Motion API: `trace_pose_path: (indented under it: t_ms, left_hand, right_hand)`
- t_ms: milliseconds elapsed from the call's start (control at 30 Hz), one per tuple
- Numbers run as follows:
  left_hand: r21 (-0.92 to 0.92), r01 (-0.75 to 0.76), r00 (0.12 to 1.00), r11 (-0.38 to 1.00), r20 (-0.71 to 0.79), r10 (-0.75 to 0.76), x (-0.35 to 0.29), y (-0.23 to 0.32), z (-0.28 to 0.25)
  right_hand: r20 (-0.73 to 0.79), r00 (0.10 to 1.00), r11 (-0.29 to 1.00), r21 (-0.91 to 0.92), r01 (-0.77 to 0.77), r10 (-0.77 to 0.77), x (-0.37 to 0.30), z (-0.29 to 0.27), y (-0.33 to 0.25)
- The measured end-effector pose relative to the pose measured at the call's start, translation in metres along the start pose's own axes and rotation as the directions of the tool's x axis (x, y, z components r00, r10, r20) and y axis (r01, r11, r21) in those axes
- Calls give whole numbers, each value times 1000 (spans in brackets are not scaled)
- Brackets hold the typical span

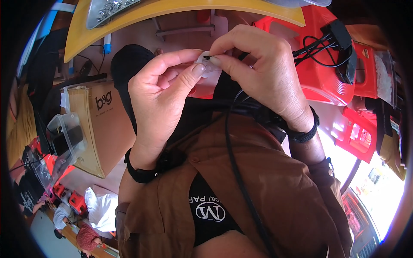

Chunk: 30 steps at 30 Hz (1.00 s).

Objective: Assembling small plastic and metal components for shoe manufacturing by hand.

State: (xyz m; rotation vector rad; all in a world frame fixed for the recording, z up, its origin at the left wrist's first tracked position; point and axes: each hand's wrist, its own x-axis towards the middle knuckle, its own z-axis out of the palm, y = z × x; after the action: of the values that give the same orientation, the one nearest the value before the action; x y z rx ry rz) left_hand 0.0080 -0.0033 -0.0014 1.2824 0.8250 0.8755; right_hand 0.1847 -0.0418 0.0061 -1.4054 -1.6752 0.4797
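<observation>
Over my lap, both hands meet at a small whitish, translucent round piece [205,65]. Thumb and forefinger of my left hand [161,88] pinch it from the left. My right hand [262,62] comes in from the other side, its thumb and forefinger closed at the piece's upper edge. A tiny dark part [207,57] shows by those fingertips; what kind of part it is, I cannot make out. The right fingers partly cover both the dark part and the round piece.
A yellow tabletop [172,16] lies ahead, bearing a tray [91,20] of small metal parts. At right, a red stool [318,88] carries black adapters [337,35] with cables. A cardboard box [112,133] stands at left. A black cable [230,146] runs down my front.
</observation>
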Motion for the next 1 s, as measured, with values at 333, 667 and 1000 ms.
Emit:
trace_pose_path:
  t_ms: [333, 667, 1000]
  left_hand:
    - [56, -55, 998, 997, -9, 55, 2, -5, 2]
    - [-80, 0, 999, 997, -46, -4, 3, -6, 2]
    - [-61, 2, 999, 998, -38, -4, 6, -3, 5]
  right_hand:
    - [-63, 997, 991, -128, 42, -50, -2, 10, -7]
    - [-82, 977, 966, 188, -179, 197, -3, 14, 5]
    - [24, 922, 754, 569, -330, 386, -5, 21, 8]
